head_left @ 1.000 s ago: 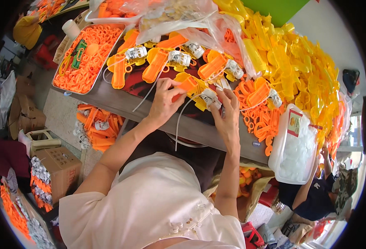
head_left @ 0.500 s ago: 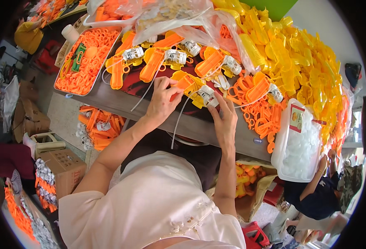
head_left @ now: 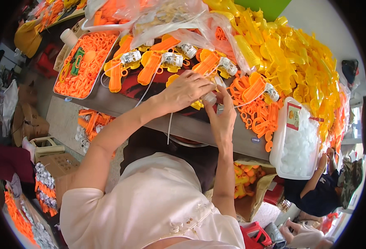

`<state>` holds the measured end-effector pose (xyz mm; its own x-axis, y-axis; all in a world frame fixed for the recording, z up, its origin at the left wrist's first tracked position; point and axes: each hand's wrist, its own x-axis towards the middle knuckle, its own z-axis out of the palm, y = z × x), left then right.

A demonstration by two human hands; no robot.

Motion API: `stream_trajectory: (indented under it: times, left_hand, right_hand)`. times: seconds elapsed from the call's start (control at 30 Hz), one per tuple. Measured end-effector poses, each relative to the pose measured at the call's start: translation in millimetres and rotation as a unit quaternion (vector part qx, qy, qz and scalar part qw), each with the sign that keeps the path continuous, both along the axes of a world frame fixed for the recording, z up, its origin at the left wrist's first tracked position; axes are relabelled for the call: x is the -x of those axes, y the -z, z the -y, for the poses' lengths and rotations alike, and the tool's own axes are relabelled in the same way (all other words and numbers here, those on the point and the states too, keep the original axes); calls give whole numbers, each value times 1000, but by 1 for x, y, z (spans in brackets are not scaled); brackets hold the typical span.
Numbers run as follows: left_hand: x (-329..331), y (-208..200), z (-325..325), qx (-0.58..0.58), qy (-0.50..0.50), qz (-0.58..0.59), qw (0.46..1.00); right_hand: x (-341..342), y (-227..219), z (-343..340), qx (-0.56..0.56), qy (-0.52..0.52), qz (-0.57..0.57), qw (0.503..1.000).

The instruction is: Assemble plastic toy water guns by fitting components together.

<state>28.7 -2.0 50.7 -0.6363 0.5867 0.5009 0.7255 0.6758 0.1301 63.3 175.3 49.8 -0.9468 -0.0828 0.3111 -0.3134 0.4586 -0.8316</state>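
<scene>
yellow toy-gun shell [head_left: 172, 79] over surface [head_left: 241, 137], long axis upper left to lower right, whitish end [head_left: 210, 98] pointing right, pinched by my right hand [head_left: 222, 118]; my left hand [head_left: 185, 92] bunched on top, can't tell its grip.

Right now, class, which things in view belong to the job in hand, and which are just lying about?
Probably the job:
yellow piece in the right hand, left hand over it
row of orange-yellow pieces
orange rings in a tray
white pieces in a tub
heap of yellow shells

Apparently just lying about:
cardboard box
beige stool
</scene>
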Motion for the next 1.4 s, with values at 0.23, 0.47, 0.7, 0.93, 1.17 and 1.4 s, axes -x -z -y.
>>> stream_trajectory:
  times: [0.23, 0.47, 0.7, 0.93, 1.17, 1.4]
  left_hand:
    - [-5, 15, 32, -282, -20, 224, 933]
    - [-3, 39, 34, -227, -14, 139, 964]
    - [-6, 37, 33, -234, -28, 120, 964]
    - [-5, 40, 30, -244, -31, 121, 962]
    - [-5, 44, 32, -223, -44, 108, 968]
    - [-2, 46, 30, -235, -36, 75, 968]
  right_hand:
    - [0, 17, -4, -84, -23, -74, 993]
    - [8, 39, 23, -212, -97, -156, 960]
    - [7, 43, 34, -149, -39, -82, 985]
    - [4, 40, 39, -87, 43, 29, 995]
    - [9, 45, 34, -90, 9, 7, 996]
    - [5, 39, 32, -191, -37, -13, 981]
